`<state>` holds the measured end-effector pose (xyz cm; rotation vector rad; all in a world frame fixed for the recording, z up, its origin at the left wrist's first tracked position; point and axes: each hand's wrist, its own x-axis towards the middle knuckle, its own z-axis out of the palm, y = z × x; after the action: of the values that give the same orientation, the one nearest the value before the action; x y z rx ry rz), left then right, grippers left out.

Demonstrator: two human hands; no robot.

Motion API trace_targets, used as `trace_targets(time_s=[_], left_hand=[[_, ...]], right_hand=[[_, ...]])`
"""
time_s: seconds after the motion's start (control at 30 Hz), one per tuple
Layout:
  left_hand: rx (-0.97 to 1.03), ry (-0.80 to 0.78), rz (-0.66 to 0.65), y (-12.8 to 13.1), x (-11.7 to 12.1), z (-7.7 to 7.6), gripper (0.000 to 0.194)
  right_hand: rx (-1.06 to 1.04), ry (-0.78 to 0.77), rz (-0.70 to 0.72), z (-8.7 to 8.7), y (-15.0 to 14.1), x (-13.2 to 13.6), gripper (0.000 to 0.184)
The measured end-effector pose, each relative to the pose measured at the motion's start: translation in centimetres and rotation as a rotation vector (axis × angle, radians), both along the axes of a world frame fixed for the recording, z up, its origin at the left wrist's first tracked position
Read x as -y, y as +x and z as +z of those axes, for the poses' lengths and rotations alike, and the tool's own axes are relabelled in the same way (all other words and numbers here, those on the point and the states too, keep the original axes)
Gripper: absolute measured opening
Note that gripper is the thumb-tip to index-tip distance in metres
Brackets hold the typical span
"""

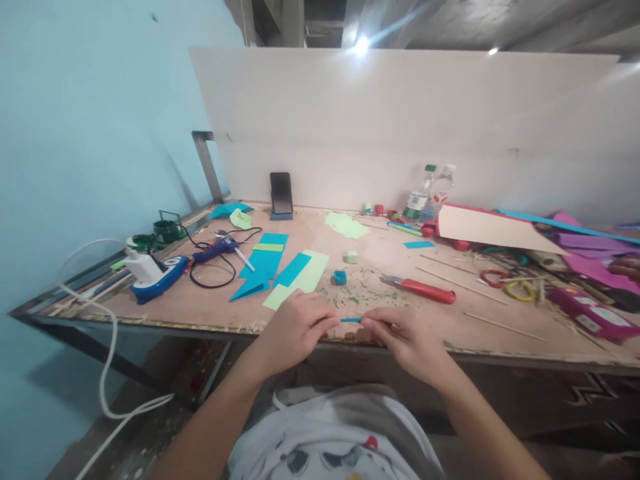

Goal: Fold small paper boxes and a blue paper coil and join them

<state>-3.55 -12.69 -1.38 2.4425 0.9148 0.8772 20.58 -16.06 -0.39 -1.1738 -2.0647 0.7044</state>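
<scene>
Both my hands meet at the near edge of the plywood workbench (200, 313). My left hand (295, 330) and my right hand (403, 333) are closed in pinches on the two ends of a thin blue paper strip (351, 320), held level between them. Just beyond my hands lie a small blue paper ring (340, 277), a light green cube (351, 257) and green paper scraps (360, 290). A red-handled utility knife (423, 289) lies right of these.
Blue and light green paper sheets (280, 270) lie at centre left, with a blue glue gun (216, 250) and a power strip (155, 277) further left. A phone (281, 193) stands at the back. Bottles (420, 197), scissors (515, 288), wooden sticks (463, 285) and purple paper (595, 257) fill the right.
</scene>
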Motion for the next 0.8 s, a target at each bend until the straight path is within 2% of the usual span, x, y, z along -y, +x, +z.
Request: trace_targets(time_s=[0.23, 0.37, 0.57, 0.8], left_hand=[[0.009, -0.041, -0.015, -0.1, 0.0, 0.2, 0.029], [-0.001, -0.020, -0.058, 0.2, 0.0, 0.2, 0.023], [-0.095, 0.142, -0.046, 1.3, 0.1, 0.1, 0.018], [-0.188, 0.431, -0.019, 1.9, 0.1, -0.4, 0.026]], right_hand=[[-0.014, -0.028, 0.013, 0.3, 0.0, -0.2, 0.043], [0.016, 0.011, 0.014, 0.2, -0.1, -0.3, 0.026], [0.051, 0.197, 0.025, -0.5, -0.1, -0.1, 0.027], [0.085, 0.166, 0.011, -0.5, -0.3, -0.2, 0.021]])
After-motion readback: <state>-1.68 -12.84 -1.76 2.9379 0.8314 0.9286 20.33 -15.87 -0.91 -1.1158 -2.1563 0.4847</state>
